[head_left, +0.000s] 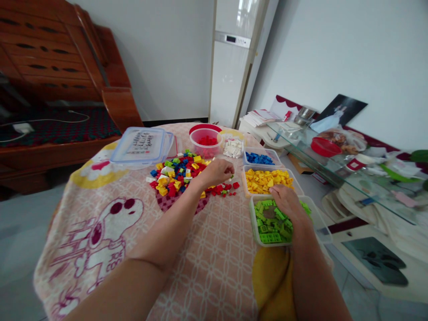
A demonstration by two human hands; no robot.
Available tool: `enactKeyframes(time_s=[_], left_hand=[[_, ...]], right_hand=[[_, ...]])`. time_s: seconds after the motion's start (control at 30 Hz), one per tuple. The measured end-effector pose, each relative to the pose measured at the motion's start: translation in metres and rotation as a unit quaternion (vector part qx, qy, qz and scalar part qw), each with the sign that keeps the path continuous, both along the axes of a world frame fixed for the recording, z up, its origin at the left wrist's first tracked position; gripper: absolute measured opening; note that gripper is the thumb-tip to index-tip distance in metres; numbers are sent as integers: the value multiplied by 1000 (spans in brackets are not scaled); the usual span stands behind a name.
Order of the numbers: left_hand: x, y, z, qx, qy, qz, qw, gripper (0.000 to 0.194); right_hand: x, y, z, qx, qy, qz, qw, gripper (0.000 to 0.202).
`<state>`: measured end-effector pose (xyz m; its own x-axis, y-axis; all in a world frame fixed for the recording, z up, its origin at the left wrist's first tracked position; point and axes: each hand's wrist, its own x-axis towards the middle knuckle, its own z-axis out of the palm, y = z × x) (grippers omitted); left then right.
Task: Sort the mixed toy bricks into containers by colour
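My left hand (219,171) hovers at the right side of a mixed pile of toy building bricks (179,171), its fingers curled in. A speck of green shows just below those fingertips, and whether they hold it is unclear. My right hand (286,198) reaches over the green bricks, fingers close together, with its tips at the near rim of the box of yellow bricks (264,178). What those fingers hold, if anything, is hidden. Beneath that wrist stands a clear box of green bricks (272,237). Small red pieces (224,189) lie scattered below my left hand.
Blue bricks (259,158) fill another box farther back. White bricks (233,147) sit beside a round tub (206,142) with red bricks. Stacked clear lids (138,145) lie at the back left. A cluttered glass shelf (351,171) stands right of the cloth-covered table (214,267).
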<state>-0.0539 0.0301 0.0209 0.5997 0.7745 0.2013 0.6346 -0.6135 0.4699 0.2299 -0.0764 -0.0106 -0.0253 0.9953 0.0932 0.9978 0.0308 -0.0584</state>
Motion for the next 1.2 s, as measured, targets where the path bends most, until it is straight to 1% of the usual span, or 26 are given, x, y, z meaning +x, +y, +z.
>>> enactKeyframes(time_s=[0.17,0.3,0.37,0.47,0.53,0.6,0.73,0.87,0.97,1.03,1.1,1.2], left_hand=[[44,-36,-2,14,-34,-131,991,26],[68,-62,-10,15,-45,-220,974,24],[74,-70,-13,11,-35,-243,969,22],[75,-71,-15,10,-21,-249,968,20],[71,-65,-14,13,-27,-235,972,19],[63,-56,-10,18,-36,-206,978,20],[41,-34,1,20,-30,-103,994,20],[11,-11,6,29,-18,-18,999,20],[-11,5,4,41,19,41,998,21],[-23,14,-1,41,56,67,995,22],[-31,20,-6,31,90,77,992,22],[-32,24,-16,0,130,66,989,19]], right_hand=[[-2,0,3,-10,-9,0,1000,34],[-1,0,1,0,-6,-4,1000,36],[-1,0,-1,4,-5,-11,1000,37],[-2,0,-2,9,-3,-15,1000,36],[-2,0,-2,13,-4,-12,1000,35],[-2,0,-2,16,-3,-7,1000,34],[0,0,-1,8,3,3,1000,35],[1,0,0,-6,10,9,1000,36],[1,0,0,-10,8,9,1000,37],[0,0,0,-9,5,9,1000,36],[-1,0,0,-7,0,6,1000,36],[-1,0,-1,-1,-5,4,1000,35]])
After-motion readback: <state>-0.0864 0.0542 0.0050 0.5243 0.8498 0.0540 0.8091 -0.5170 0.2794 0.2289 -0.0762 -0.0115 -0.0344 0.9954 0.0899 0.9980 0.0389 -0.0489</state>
